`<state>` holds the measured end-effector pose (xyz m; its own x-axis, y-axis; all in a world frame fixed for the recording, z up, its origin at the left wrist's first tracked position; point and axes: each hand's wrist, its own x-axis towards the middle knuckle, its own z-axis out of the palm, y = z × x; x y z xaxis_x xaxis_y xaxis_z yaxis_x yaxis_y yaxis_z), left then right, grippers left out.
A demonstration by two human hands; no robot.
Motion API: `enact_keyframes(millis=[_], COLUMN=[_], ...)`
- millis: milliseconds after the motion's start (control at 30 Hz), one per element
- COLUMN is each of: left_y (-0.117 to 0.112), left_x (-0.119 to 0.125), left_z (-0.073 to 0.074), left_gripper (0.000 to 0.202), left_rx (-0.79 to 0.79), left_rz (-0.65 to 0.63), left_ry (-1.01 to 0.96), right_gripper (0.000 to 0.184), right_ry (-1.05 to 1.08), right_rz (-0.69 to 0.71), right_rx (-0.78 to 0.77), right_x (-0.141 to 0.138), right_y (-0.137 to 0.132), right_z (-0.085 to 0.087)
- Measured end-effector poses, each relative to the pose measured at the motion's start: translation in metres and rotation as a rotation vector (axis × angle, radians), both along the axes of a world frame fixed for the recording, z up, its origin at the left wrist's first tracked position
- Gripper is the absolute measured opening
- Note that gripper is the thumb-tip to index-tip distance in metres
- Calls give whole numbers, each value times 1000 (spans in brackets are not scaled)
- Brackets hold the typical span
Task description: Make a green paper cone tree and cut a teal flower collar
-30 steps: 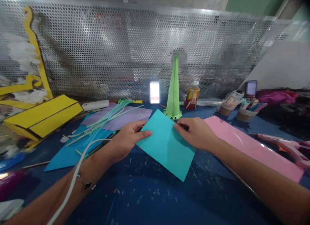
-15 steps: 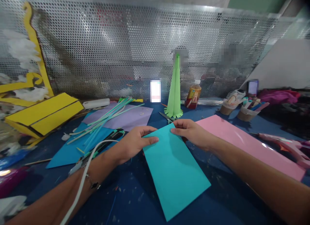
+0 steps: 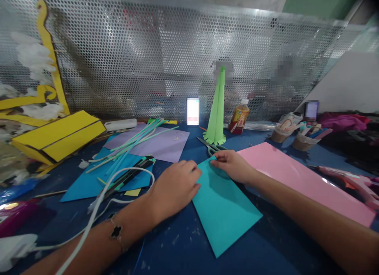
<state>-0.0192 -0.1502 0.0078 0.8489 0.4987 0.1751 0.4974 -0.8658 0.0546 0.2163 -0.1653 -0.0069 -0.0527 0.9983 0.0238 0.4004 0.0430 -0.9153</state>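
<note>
A teal sheet of paper [image 3: 226, 215] lies at a slant on the blue table in front of me. My right hand [image 3: 232, 164] pinches its far edge between thumb and fingers. At the sheet's upper left side is my left hand [image 3: 177, 186], palm down, its curled fingers closed on the edge; the fingertips are partly hidden. Scissors [image 3: 214, 149] with dark green handles lie just beyond the right hand. Behind them stands a tall light-green paper cone [image 3: 216, 113] with a fringed base.
Pink paper [image 3: 299, 180] and a pink glue gun [image 3: 352, 180] lie to the right. On the left are thin paper strips [image 3: 130, 144], purple paper [image 3: 166, 146], blue paper [image 3: 79, 188], a white cable [image 3: 99, 200] and a yellow box [image 3: 59, 136]. A bottle [image 3: 239, 117] stands at the back.
My left hand has turned palm down and shifted slightly right along the sheet's side. The sheet has come down flatter on the table, and the right hand stays at its far edge.
</note>
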Motion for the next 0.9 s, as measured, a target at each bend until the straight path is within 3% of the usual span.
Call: enact_keyframes(millis=[100,300,533,900], left_y=[-19,-45,-39,-34], left_x=[7,13,14,12], left_z=[3,-5,-18,-18], left_gripper=[28,55,63,61], left_rx=[7,-36,23,-118], left_rz=[-22,89,258,188], left_ry=[166,183,110,36], right_gripper=[32,28,29,30], right_ry=[-61,-224,-425,-487], right_rz=[25,-69,-207,-121], right_rx=[52,189,414,619], right_x=[1,-3,-15,-17], right_y=[1,0,-12,-21], right_z=[-2,-2,7,-13])
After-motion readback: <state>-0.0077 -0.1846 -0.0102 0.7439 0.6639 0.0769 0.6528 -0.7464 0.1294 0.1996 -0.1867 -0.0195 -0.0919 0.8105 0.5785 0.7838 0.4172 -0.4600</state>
